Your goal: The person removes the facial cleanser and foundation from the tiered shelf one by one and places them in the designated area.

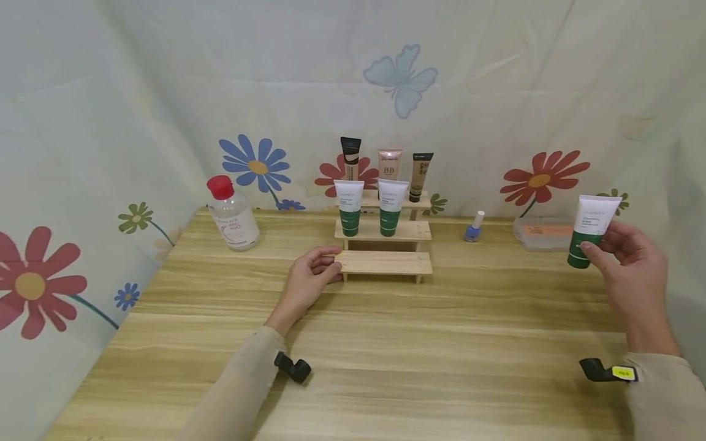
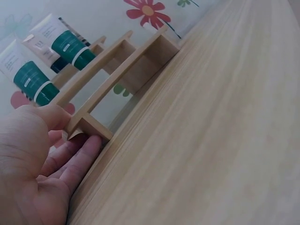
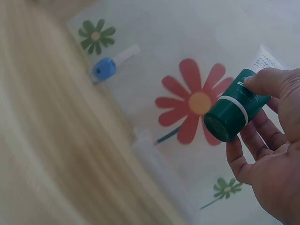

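One green-and-white tube (image 1: 591, 229) is hanging nearly upright, cap down, above the desk (image 1: 441, 355), close to the right end of its back edge. The right hand (image 1: 634, 263) is pinching it, thumb across the front face and fingers behind, the gap narrowing to the tube's own thickness. The left hand (image 1: 311, 275) is gripping a wooden stand (image 1: 383, 262) near the middle of the back edge, thumb above the lowest step's left end, fingertips touching the support below.

In judgement, a light pinch is serving best: the soft wall is probably yielding to pressure, whereas the cap is looking rigid. The left hand should be bearing downward, not sideways, since one matching tube (image 1: 349, 208) and a second matching tube (image 1: 392, 208) are balancing on the middle step.

Regarding materials, the held tube is tapering from a broad, flat crimp to a round cap with a white ring. The stand is showing pale, straight slats; the desk is displaying streaked grain. Toward the back right, a translucent case (image 1: 543, 234) is lying flat.
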`<state>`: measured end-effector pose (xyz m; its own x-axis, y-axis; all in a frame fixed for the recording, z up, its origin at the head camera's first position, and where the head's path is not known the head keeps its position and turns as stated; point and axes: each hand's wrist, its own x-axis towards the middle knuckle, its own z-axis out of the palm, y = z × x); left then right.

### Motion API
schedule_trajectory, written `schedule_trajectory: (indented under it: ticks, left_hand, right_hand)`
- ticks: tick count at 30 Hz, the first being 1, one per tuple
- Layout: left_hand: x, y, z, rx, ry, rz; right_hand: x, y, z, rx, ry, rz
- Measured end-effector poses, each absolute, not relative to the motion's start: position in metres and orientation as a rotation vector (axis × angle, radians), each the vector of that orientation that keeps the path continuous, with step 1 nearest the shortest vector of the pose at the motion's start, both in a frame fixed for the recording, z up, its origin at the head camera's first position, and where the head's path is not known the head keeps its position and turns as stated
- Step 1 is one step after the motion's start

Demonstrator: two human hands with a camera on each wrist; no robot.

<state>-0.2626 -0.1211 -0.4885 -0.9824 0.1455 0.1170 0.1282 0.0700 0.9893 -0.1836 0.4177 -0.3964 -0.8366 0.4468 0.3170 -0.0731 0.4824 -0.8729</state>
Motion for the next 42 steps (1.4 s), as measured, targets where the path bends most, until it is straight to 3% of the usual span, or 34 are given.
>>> schedule_trajectory:
  ticks: [16, 42]
  left_hand:
    - [-0.262, -0.12, -0.489, 0.278, 2.285, 2.108]
    - [-0.262, -0.121, -0.489, 0.295, 2.284, 2.116]
  right_hand:
    - [-0.172, 0.444, -0.464, -0.357, -2.445, 1.38]
    - [-0.176, 0.446, -0.479, -0.327, -2.42, 1.304]
